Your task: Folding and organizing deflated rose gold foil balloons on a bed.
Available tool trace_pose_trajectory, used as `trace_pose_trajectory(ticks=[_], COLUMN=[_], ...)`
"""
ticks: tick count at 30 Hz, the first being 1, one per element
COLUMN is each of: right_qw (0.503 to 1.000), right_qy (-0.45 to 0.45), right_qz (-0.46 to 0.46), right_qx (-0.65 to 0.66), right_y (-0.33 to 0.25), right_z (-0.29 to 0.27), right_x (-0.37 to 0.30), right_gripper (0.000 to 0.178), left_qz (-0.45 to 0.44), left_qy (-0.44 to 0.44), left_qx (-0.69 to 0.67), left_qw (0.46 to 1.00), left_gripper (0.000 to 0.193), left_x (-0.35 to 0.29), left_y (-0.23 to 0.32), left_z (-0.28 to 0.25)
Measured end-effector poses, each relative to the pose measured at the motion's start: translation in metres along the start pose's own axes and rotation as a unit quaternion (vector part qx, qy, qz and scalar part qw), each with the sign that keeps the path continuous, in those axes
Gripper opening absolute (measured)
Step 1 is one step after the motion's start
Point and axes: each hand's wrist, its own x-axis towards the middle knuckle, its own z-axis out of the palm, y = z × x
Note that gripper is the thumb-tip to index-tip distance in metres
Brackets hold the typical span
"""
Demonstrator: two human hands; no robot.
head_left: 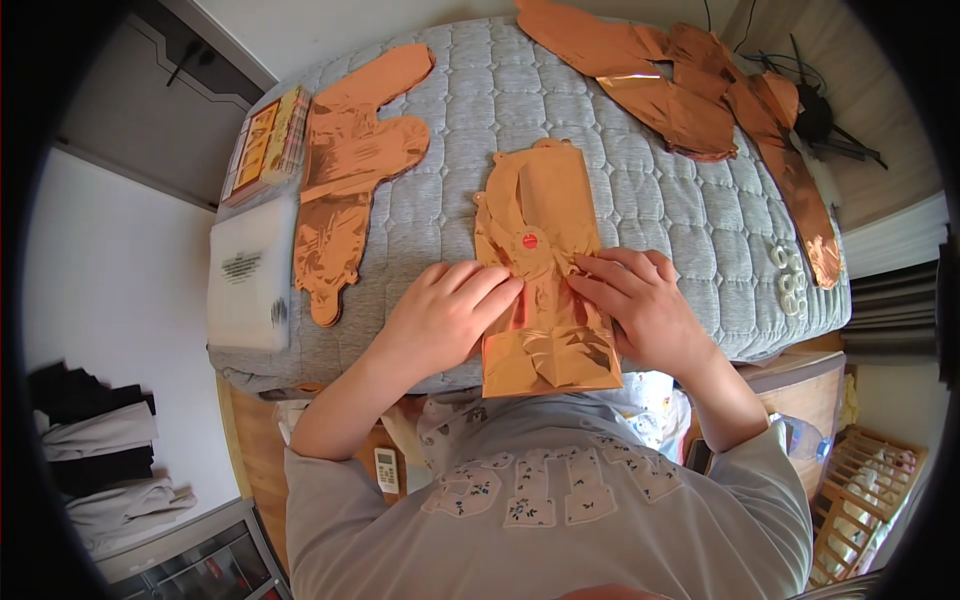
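Note:
A flat, deflated copper foil balloon (560, 190), folded into a long bundle, lies at the bed's front edge right before me. It has a small red round spot near its middle, and its lower end is folded into a crinkled flap. My left hand (450, 308) grips its left edge, with fingers bent and pressed together on the foil. On the opposite edge my right hand (642, 305) pinches the foil, fingers curled over it. Both thumbs are mostly hidden.
More flat copper foil balloons lie in a left stack (345, 150) and a right pile (690, 100) on the grey quilted mattress (470, 90). Clear plastic bags (250, 275) and a patterned box (262, 145) sit left. White ribbon rolls (790, 282) lie right, below a black router (815, 115).

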Motion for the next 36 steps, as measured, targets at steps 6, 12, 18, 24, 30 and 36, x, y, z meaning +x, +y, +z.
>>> trace_pose_trajectory(ticks=[6,12,18,24,30,36], right_qw=[1.0,1.0,1.0,0.999,0.998,0.986], right_qy=[-0.008,-0.005,-0.008,-0.035,-0.04,-0.051], right_qz=[0.002,-0.001,-0.028,-0.038,-0.033,0.033], right_qx=[0.012,0.025,-0.002,-0.014,0.025,0.156], right_y=[0.0,-0.003,0.003,0.004,0.004,0.013], right_z=[0.0,-0.005,-0.001,-0.004,-0.008,-0.011], right_x=[-0.002,0.004,0.005,0.004,0.009,0.014], right_gripper=[0.052,0.054,0.056,0.053,0.048,0.042], left_qz=[0.02,0.039,0.029,0.037,0.034,-0.022], left_qy=[0.042,0.044,0.045,0.0,0.006,0.017], left_qx=[-0.006,0.023,0.033,-0.016,-0.054,-0.164], left_qw=[0.999,0.998,0.998,0.999,0.998,0.986], left_gripper=[0.037,0.035,0.041,0.044,0.048,0.049], left_x=[0.002,0.001,0.008,0.008,0.007,0.012], left_y=[-0.003,-0.005,-0.004,-0.006,-0.011,-0.017], left_z=[0.002,0.003,0.001,-0.001,0.004,0.001])
